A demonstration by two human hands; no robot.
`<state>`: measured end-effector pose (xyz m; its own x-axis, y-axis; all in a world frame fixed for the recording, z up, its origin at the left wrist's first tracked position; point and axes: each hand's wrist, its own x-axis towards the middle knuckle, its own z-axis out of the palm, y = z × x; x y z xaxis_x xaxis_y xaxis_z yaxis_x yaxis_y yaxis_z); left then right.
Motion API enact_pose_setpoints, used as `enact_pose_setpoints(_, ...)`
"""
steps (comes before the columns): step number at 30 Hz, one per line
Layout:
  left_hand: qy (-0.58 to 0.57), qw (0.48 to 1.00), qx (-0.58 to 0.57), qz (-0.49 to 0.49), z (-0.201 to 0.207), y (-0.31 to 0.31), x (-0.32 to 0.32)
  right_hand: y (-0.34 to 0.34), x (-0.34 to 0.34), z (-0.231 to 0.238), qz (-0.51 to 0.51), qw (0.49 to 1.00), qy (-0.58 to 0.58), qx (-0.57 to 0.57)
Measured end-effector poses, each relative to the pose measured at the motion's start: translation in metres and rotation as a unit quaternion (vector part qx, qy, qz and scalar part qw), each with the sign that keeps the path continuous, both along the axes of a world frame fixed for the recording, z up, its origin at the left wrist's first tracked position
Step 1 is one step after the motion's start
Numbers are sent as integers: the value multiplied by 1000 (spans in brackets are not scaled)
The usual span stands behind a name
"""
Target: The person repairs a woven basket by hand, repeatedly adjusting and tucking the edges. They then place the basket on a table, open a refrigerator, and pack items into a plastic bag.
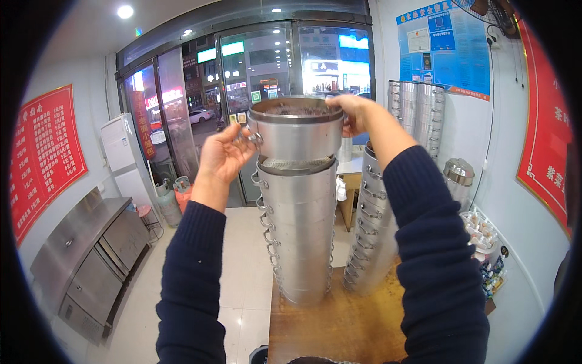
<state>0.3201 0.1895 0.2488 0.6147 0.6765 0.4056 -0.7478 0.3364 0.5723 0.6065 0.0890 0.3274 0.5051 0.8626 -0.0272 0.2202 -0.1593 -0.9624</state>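
Observation:
A tall stack of round metal steamer trays (301, 236) stands on a wooden table (339, 327) in front of me. The top steamer tray (297, 130) is tilted and raised slightly off the stack. My left hand (223, 155) grips the ring handle on its left side. My right hand (353, 114) is closed over its rim on the right. Both forearms wear dark blue sleeves.
A second steamer stack (371, 236) leans just right of the first, and more stacks (418, 115) stand by the right wall. A lidded metal pot (459, 176) and small containers (479, 233) sit at right. A steel counter cabinet (91, 255), gas cylinders (173, 200) and glass doors (254, 79) lie left and ahead.

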Motion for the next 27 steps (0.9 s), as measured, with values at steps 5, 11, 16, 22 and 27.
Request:
enact_pose_setpoints(5,64,995,-78,11,-46,49,15,40,13,-47,-26,999,-8,-45)
enact_pose_setpoints(11,77,996,-45,-7,-61,55,7,47,28,-54,-15,998,-57,-25)
enact_pose_setpoints(16,103,987,-108,51,-104,50,-26,56,49,-68,-25,986,-162,28)
enact_pose_setpoints(22,192,905,-309,221,-304,52,-68,-54,-63,-153,284,792,224,492)
enact_pose_setpoints(27,353,726,-485,336,-446,14,-99,-68,-212,-415,370,910,-73,171)
